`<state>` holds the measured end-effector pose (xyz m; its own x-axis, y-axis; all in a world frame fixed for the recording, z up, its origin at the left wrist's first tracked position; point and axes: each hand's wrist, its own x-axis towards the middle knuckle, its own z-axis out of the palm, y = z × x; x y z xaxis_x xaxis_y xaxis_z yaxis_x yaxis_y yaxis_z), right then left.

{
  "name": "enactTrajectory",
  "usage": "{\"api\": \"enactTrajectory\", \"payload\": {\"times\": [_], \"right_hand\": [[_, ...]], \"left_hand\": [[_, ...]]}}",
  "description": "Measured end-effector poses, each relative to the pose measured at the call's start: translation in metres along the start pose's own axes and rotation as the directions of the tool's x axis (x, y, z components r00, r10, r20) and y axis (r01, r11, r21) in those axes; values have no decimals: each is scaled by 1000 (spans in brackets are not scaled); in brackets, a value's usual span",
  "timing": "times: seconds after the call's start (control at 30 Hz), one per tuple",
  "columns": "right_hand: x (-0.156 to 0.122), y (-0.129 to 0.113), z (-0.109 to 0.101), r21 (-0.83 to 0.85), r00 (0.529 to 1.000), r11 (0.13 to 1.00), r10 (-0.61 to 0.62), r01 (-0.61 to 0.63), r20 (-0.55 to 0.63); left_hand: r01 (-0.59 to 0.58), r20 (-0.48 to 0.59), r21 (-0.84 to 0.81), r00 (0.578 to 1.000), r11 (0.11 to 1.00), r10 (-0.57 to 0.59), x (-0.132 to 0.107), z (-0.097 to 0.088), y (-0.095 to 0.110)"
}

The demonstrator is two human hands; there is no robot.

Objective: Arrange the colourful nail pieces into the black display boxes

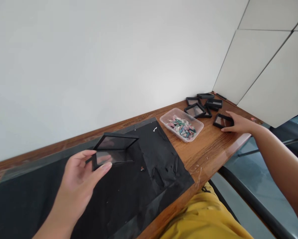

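Note:
My left hand (80, 181) grips a hinged black display frame (114, 142) by its left end. The frame stands partly opened like a book over the black mat, and both halves have clear film windows. Far to the right, my right hand (235, 122) has its thumb and fingers around the right end of another black display frame (222, 120), which rests on the wooden table. Left of that frame is a clear plastic tub (201, 127) with several small wrapped pieces (182, 127) in pink, green and white.
Several more black frames (195, 110) lie in a loose pile by the wall, behind the tub. A black mat (149, 199) with small scraps covers the left of the wooden table (210, 147). A white wall (101, 66) and pale panels (268, 66) bound the back and right.

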<state>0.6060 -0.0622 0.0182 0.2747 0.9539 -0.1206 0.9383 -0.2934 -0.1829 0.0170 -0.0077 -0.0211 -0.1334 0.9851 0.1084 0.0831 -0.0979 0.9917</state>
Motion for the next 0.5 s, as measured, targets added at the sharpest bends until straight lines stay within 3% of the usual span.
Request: {"api": "enactTrajectory", "payload": {"times": [0.13, 0.27, 0.43, 0.5], "right_hand": [[5, 2, -8, 31, 1000, 999, -23, 23, -10], [-4, -5, -24, 162, 1000, 987, 19, -15, -22], [-27, -37, -47, 403, 998, 914, 27, -50, 65], [-38, -54, -54, 536, 993, 844, -52, -11, 102]], "left_hand": [[-34, 5, 32, 999, 999, 34, -3, 1, 0], [-26, 35, 45, 999, 999, 25, -3, 0, 0], [-12, 83, 38, 997, 999, 9, -6, 0, 2], [-80, 86, 74, 994, 994, 73, -8, -1, -2]]}}
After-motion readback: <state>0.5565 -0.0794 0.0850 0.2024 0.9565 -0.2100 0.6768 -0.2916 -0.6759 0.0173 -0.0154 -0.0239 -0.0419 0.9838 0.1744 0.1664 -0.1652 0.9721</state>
